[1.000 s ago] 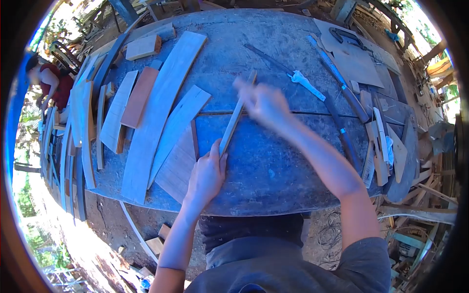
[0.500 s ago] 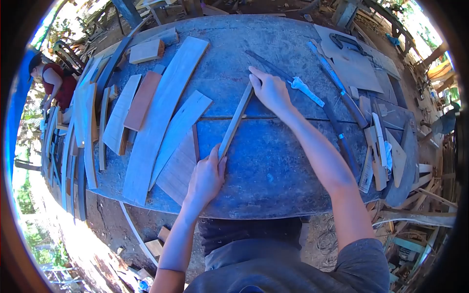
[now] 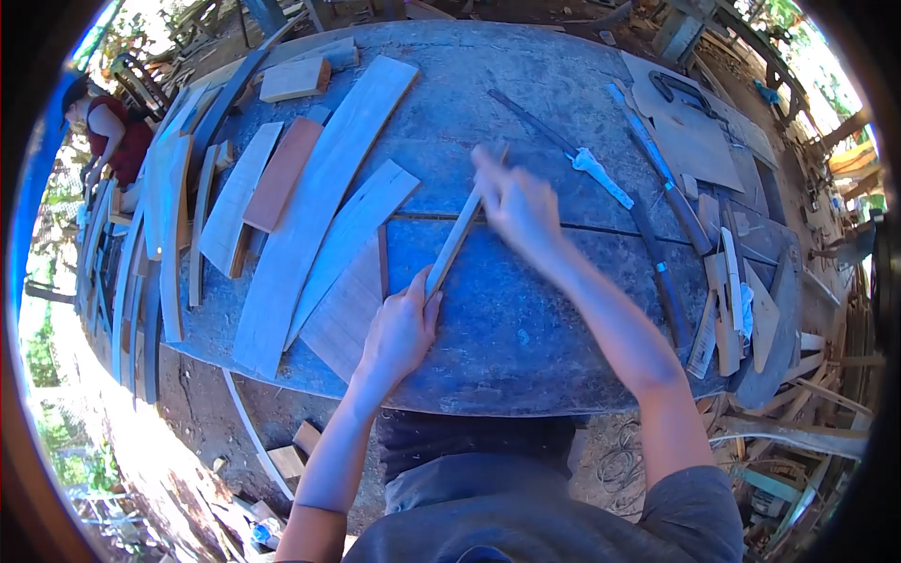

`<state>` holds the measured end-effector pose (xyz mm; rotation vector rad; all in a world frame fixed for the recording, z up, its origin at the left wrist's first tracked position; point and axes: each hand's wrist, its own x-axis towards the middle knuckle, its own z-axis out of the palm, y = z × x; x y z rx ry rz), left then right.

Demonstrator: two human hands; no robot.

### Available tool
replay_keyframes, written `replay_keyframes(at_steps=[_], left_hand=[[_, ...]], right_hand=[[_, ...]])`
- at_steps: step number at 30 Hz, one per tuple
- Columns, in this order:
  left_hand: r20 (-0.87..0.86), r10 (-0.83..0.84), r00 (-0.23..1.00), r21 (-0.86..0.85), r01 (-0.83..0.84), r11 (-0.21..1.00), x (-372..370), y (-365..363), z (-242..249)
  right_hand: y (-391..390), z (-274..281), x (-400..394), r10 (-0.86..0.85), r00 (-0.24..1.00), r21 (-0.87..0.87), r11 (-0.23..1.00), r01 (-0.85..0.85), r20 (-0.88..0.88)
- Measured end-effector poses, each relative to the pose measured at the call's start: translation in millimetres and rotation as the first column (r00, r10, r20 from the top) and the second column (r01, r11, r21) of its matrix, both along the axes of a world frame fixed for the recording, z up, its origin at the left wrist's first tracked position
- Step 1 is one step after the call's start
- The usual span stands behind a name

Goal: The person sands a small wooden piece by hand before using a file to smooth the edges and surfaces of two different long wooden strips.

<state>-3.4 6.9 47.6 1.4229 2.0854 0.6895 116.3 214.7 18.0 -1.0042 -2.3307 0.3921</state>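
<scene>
My left hand [image 3: 402, 330] is closed around the lower end of a narrow wooden strip [image 3: 457, 237], which slants up and away over the table. At the strip's upper part is my right hand [image 3: 519, 202], blurred by motion, with its index finger stretched out across the strip. Left of my left hand lie a wide brown board [image 3: 345, 310] and a pale tapered board [image 3: 355, 246]. A long thin tool [image 3: 535, 124] with a white-wrapped handle [image 3: 601, 175] rests to the right of my right hand.
A long plank [image 3: 324, 220], a reddish block [image 3: 282, 175] and several wood pieces cover the table's left side. On the right lie long dark-handled tools [image 3: 683, 214], a black clamp [image 3: 683, 91] and thin sheets [image 3: 690, 145]. A person [image 3: 114, 139] is at the far left.
My right hand has moved slightly down and toward me, from beyond the strip's tip to over its upper part. My left hand keeps its hold, and the view has shifted a little.
</scene>
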Motion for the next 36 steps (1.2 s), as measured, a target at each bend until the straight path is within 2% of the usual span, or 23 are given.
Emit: replay_keyframes(at_steps=[1, 2, 4, 6, 8, 12, 14, 15, 17, 18, 19, 20, 22, 23, 25, 26, 27, 28, 29, 31, 33, 34, 36], left_hand=[[0.021, -0.005, 1.000, 0.014, 0.005, 1.000, -0.6, 0.1, -1.2], [0.039, -0.018, 0.999, 0.023, 0.017, 1.000, -1.6, 0.3, -2.1], [0.035, -0.012, 0.999, -0.001, 0.012, 1.000, 0.8, 3.2, -0.2], [0.024, 0.009, 1.000, -0.017, -0.008, 1.000, 0.7, 0.1, 0.7], [0.097, -0.049, 0.994, 0.141, 0.035, 0.989, -1.2, -7.3, 2.1], [0.029, -0.009, 1.000, 0.193, 0.003, 0.981, -3.5, -32.0, -14.2], [0.026, 0.065, 0.998, 0.191, -0.069, 0.979, 8.2, -35.3, -18.6], [-0.114, 0.071, 0.991, 0.218, -0.045, 0.975, 10.6, -35.1, -25.5], [-0.180, 0.074, 0.981, 0.189, -0.039, 0.981, 13.9, -36.2, -27.2], [-0.245, 0.084, 0.966, 0.160, -0.045, 0.986, 14.9, -33.6, -27.6], [-0.241, 0.094, 0.966, 0.175, -0.052, 0.983, 15.6, -31.4, -29.0], [-0.296, 0.086, 0.951, 0.187, -0.030, 0.982, 15.9, -31.8, -30.7], [-0.353, 0.055, 0.934, 0.176, 0.009, 0.984, 17.3, -34.7, -31.0], [-0.372, 0.071, 0.926, 0.173, -0.006, 0.985, 16.9, -29.6, -29.6], [-0.384, 0.088, 0.919, 0.167, -0.024, 0.986, 21.0, -30.4, -29.8], [-0.366, 0.101, 0.925, 0.185, -0.034, 0.982, 21.1, -29.4, -31.6], [-0.350, 0.118, 0.929, 0.205, -0.048, 0.978, 20.0, -28.7, -32.5], [-0.356, 0.125, 0.926, 0.212, -0.050, 0.976, 18.6, -29.8, -32.9], [-0.358, 0.110, 0.927, 0.215, -0.033, 0.976, 16.9, -31.0, -33.2], [-0.373, 0.081, 0.924, 0.196, -0.007, 0.981, 14.3, -31.4, -31.8], [-0.374, 0.056, 0.926, 0.201, 0.022, 0.979, 7.4, -32.1, -39.1], [-0.374, 0.025, 0.927, 0.187, 0.049, 0.981, 7.0, -33.7, -42.6], [-0.349, 0.040, 0.936, 0.158, 0.016, 0.987, 13.0, -33.0, -36.1]], right_hand=[[-31.5, -2.3, 5.3, 0.115, 0.993, 0.029, 0.993, -0.114, -0.028], [-60.0, -1.1, 8.9, 0.193, 0.981, 0.017, 0.981, -0.193, 0.017], [-58.4, 10.3, 18.9, 0.223, 0.969, -0.031, 0.975, -0.221, 0.110], [-7.1, 3.8, 14.3, 0.020, 0.996, -0.022, 1.000, -0.018, 0.082], [21.4, 13.6, 7.5, -0.112, 0.979, -0.034, 0.992, 0.119, 0.169], [35.8, -0.4, 7.8, -0.110, 0.989, 0.072, 0.992, 0.103, 0.096], [32.4, -6.0, 4.8, -0.109, 0.993, 0.093, 0.990, 0.106, 0.036], [18.7, -6.3, 5.3, -0.108, 0.993, 0.087, 0.991, 0.105, 0.037], [-27.6, 5.1, 7.6, -0.055, 0.997, 0.059, 0.997, 0.052, 0.055], [-55.6, -2.7, 10.7, 0.033, 0.999, 0.006, 0.999, -0.034, 0.041], [-88.5, 10.4, 16.7, 0.108, 0.987, -0.045, 0.994, -0.103, 0.118], [-110.0, 4.1, 23.6, 0.205, 0.975, -0.026, 0.979, -0.203, 0.088], [-114.7, 9.7, 34.1, 0.299, 0.937, 0.046, 0.949, -0.312, 0.180], [-101.4, 8.5, 34.0, 0.291, 0.940, 0.043, 0.952, -0.303, 0.178], [-53.7, 6.3, 25.5, 0.137, 0.985, 0.162, 0.975, -0.153, 0.104], [-34.8, 4.3, 24.4, 0.136, 0.985, 0.172, 0.973, -0.152, 0.103], [-19.8, 6.7, 20.3, 0.027, 0.993, 0.200, 0.979, -0.050, 0.114], [-12.0, 6.0, 15.7, -0.080, 0.990, 0.225, 0.973, 0.052, 0.117], [-19.7, -1.5, 16.4, -0.089, 0.992, 0.218, 0.974, 0.067, 0.089], [-70.5, 2.2, 23.8, 0.068, 0.984, 0.139, 0.986, -0.091, 0.165], [-124.4, -3.9, 35.4, 0.329, 0.940, 0.083, 0.938, -0.336, 0.091], [-121.7, -2.2, 37.1, 0.323, 0.942, 0.074, 0.941, -0.330, 0.094], [-110.3, -0.6, 42.0, 0.320, 0.934, 0.192, 0.918, -0.347, 0.158]])
